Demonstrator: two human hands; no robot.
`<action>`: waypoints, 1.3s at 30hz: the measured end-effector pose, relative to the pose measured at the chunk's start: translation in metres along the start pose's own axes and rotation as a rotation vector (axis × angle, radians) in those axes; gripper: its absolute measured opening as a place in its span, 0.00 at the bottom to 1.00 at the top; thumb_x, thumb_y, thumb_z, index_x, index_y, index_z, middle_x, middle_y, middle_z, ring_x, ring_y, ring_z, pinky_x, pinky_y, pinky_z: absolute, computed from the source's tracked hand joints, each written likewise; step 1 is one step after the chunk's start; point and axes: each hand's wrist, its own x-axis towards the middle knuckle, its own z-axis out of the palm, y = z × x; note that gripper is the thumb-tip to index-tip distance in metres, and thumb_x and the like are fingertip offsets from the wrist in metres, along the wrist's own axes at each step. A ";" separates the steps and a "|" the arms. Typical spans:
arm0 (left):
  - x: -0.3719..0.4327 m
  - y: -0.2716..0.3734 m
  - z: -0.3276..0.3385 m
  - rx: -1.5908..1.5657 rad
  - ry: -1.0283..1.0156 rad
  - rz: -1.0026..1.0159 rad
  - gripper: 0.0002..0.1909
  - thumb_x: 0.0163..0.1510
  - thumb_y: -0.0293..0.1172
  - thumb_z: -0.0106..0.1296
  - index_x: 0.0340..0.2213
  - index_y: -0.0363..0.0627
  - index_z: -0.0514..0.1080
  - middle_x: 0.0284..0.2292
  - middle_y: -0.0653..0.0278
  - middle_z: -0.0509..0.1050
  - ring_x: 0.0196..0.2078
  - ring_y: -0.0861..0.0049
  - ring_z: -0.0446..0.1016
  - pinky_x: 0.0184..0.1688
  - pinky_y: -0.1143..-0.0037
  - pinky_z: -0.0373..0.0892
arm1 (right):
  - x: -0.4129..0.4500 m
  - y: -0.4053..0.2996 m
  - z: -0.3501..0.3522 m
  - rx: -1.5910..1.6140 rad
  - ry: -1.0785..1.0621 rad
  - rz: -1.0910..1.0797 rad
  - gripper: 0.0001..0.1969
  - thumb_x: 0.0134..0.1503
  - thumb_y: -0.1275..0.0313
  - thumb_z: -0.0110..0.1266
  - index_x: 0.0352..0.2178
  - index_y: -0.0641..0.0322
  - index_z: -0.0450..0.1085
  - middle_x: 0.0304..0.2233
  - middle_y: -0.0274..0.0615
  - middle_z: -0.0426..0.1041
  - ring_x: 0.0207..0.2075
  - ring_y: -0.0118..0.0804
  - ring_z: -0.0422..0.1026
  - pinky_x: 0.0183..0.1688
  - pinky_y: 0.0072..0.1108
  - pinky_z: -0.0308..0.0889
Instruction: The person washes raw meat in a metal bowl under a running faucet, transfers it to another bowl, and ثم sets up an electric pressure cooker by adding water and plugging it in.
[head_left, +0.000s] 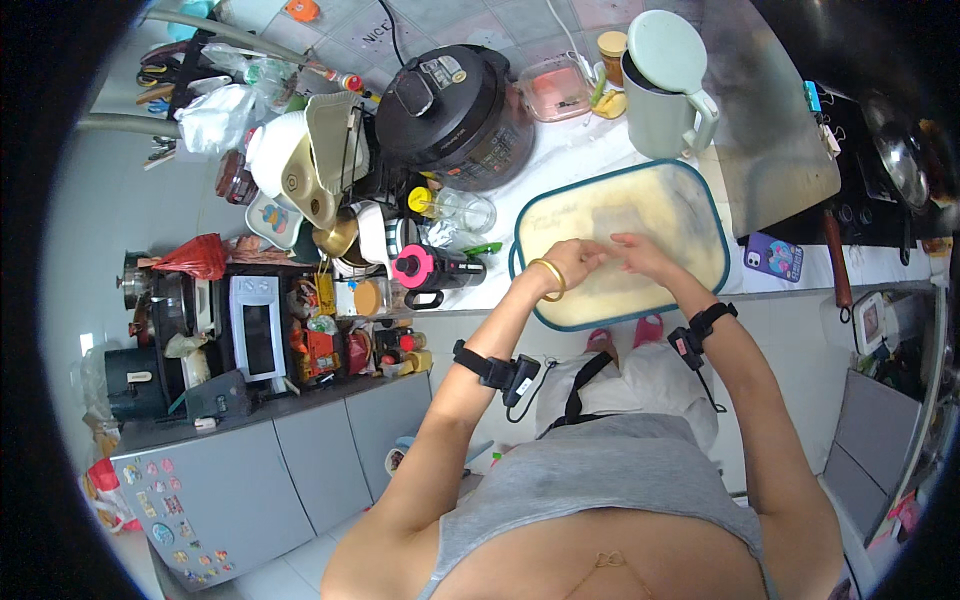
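A cream cutting board (555, 225) with a dark green rim lies on the white counter, its near edge jutting past the counter's edge. Over its middle are both my hands, fingertips close together; whether they touch is unclear. A gold bangle circles the wrist of my left hand (577, 262), whose fingers point right. My right hand (641, 255) has its fingers pointing left, thumb and index extended. Neither hand shows anything in it. Beyond the board stands a pale green pitcher (660, 112) with a lid. Right of the board lies a phone in a purple case (773, 257).
A black electric pressure cooker (457, 120), a glass container (555, 88) and a spice jar (612, 56) stand at the back. Left are a glass bottle (465, 210), a pink-lidded bottle (435, 268) and a dish rack. A stove with a wok (900, 165) is at right.
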 end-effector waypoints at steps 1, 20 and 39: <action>-0.003 -0.005 -0.001 -0.014 -0.010 0.011 0.20 0.53 0.44 0.44 0.39 0.40 0.70 0.35 0.50 0.73 0.37 0.61 0.73 0.42 0.71 0.67 | -0.003 0.001 0.006 0.035 0.012 0.035 0.23 0.53 0.66 0.49 0.50 0.65 0.59 0.32 0.35 0.69 0.24 0.22 0.65 0.28 0.13 0.63; -0.017 -0.035 0.059 0.045 -0.188 0.282 0.20 0.51 0.42 0.43 0.38 0.39 0.70 0.37 0.51 0.73 0.40 0.60 0.71 0.44 0.71 0.65 | -0.221 0.086 0.022 0.238 0.683 0.231 0.08 0.52 0.65 0.52 0.31 0.55 0.71 0.27 0.27 0.72 0.24 0.17 0.64 0.26 0.11 0.60; -0.030 0.314 0.344 0.404 -0.726 0.754 0.18 0.51 0.40 0.44 0.39 0.41 0.70 0.35 0.52 0.73 0.39 0.62 0.72 0.43 0.71 0.66 | -0.575 0.330 0.004 1.043 1.313 0.126 0.10 0.54 0.68 0.48 0.37 0.58 0.67 0.30 0.37 0.72 0.25 0.26 0.68 0.28 0.18 0.65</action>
